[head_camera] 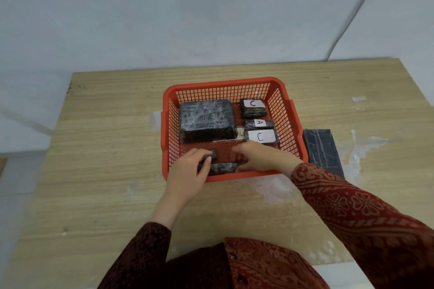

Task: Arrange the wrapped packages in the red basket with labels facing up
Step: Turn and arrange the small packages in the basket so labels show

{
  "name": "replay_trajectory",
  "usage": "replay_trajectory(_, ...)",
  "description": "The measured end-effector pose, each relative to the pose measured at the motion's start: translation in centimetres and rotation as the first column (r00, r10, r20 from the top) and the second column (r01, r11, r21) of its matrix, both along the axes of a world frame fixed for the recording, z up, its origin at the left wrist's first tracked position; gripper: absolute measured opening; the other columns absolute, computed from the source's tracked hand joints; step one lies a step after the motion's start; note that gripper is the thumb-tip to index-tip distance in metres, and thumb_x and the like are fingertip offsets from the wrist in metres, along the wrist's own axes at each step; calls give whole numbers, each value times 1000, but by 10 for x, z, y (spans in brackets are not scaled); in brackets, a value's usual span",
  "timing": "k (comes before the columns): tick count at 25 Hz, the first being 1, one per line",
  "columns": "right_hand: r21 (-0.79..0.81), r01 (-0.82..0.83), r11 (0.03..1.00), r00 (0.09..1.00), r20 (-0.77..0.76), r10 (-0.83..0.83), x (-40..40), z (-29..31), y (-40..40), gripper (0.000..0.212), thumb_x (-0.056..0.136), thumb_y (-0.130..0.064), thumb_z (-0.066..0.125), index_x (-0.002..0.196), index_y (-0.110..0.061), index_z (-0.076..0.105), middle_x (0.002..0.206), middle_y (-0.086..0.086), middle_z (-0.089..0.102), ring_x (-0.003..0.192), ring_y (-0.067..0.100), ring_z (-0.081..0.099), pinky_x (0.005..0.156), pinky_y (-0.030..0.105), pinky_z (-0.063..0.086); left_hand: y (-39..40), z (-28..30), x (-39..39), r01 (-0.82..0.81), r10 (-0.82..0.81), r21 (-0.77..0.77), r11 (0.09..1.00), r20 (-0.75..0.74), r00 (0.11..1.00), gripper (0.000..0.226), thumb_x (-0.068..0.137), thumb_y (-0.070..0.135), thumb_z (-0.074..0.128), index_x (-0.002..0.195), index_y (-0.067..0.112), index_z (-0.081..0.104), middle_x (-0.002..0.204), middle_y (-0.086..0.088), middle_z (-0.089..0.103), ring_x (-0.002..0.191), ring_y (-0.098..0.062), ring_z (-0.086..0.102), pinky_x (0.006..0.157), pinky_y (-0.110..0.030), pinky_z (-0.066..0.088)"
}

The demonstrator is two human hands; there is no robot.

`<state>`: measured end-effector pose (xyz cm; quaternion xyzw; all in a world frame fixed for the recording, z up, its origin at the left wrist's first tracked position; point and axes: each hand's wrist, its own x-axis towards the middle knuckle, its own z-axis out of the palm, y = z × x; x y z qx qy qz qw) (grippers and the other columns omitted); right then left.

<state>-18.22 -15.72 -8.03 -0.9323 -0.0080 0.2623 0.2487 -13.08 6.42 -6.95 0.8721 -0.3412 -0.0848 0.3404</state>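
Both my hands are down in the red basket (285, 110), which sits mid-table on the wooden table (105, 148).

Left hand (187, 171) at the basket's 7 o'clock corner, fingers curled around a small dark wrapped package (210, 155); thumb on its near side. Looks gripped. No label visible on it.

Right hand (260, 156) comes in over the basket's 5 o'clock rim, fingers closed onto the right end of a second dark package (223, 168) lying along the near wall at 6 o'clock. Contact point partly hidden by my fingers, so grip is likely but not certain. No label showing on that one either.

Rest of basket:
- Large black wrapped package (206, 119) at 10 o'clock, clear film on top, no label on the upper face. A white strip with writing (240, 133) pokes out at its right lower edge, unreadable.
- "C" package (253, 108) at 1 o'clock, label up.
- "A" package (259, 124) just below it at 3 o'clock, label up.
- Second "C" package (260, 136) just below that, label up, touching or nearly touching my right hand's knuckles.

Outside the basket: a long dark wrapped package (321, 148) flat on the table at the basket's 3 o'clock, just beside the wall, no label visible.
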Motion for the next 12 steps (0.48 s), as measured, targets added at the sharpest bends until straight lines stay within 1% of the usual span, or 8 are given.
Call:
replay_trajectory(2,5,16,1000,999,-43,-16,5,-6,3,40,80,-22,72,116,-12,60,114,6,65,97,21,61,79,29,50,8,-1,3,-56,55,41,998,24,998,17,92,20,55,104,17,67,90,2,65,74,-15,59,63,-25,42)
replay_trajectory(4,4,6,1000,996,-88,-6,11,-6,3,34,82,-20,70,113,-12,61,112,7,65,96,21,60,79,30,49,9,-5,0,-50,39,90,995,113,993,16,90,16,56,101,14,68,87,-2,68,75,-21,63,63,-29,45)
replay_trajectory(6,22,-17,1000,991,-135,20,14,-1,-1,27,86,-20,65,111,-13,58,105,3,60,92,19,55,75,28,46,8,-7,-3,-70,52,95,993,184,982,17,90,16,56,102,13,68,87,-1,70,73,-20,64,62,-27,45)
replay_trajectory(8,55,-3,998,986,-167,12,13,10,-10,16,92,-21,56,106,-16,53,94,-4,54,87,19,53,66,26,40,8,-9,-4,-111,95,79,991,188,978,22,91,19,55,109,14,66,90,0,71,73,-17,64,62,-21,42)
replay_trajectory(9,74,33,997,983,-185,-19,11,15,-16,10,95,-23,50,104,-18,51,92,-3,54,87,21,53,66,27,40,8,-10,-4,-120,106,69,990,182,978,25,91,21,54,113,14,64,91,1,71,72,-15,64,61,-20,42)
replay_trajectory(10,99,86,991,977,-201,-65,8,20,-22,11,97,-25,45,104,-19,51,95,0,57,89,23,54,70,30,42,8,-11,-5,-120,108,60,991,174,979,27,91,21,54,116,14,63,91,1,71,72,-14,64,60,-21,44)
replay_trajectory(11,130,145,981,971,-211,-115,5,25,-29,16,98,-30,43,106,-19,52,99,3,60,91,24,56,76,34,43,9,-11,-5,-117,107,49,992,173,979,28,91,20,55,118,14,61,90,2,71,71,-14,64,59,-22,45)
replay_trajectory(12,160,201,967,962,-219,-163,2,30,-35,23,97,-38,45,110,-20,52,102,5,62,91,22,59,80,36,46,9,-12,-5,-114,105,39,993,175,979,30,90,19,57,119,13,60,88,3,70,68,-13,64,57,-23,46)
